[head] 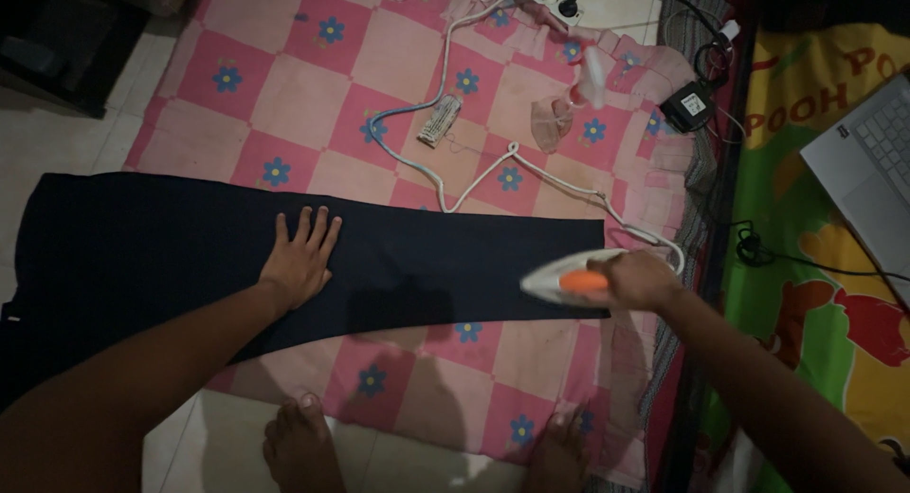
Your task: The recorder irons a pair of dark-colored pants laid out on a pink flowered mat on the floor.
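Gripping an iron (566, 282), right hand (637, 281); left hand (301, 259) flat on dark garment (171, 237).

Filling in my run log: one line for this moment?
left hand: flat on dark garment | right hand: gripping iron at garment's end | underlay: pink checked blanket

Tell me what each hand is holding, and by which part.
Right hand grips the iron by its handle. Left hand holds nothing, lying flat on the dark garment.

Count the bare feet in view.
2. One foot is at the bottom edge left of centre, on the tiles; the other foot is at the bottom right of centre, on the pink blanket. Neither is hidden.
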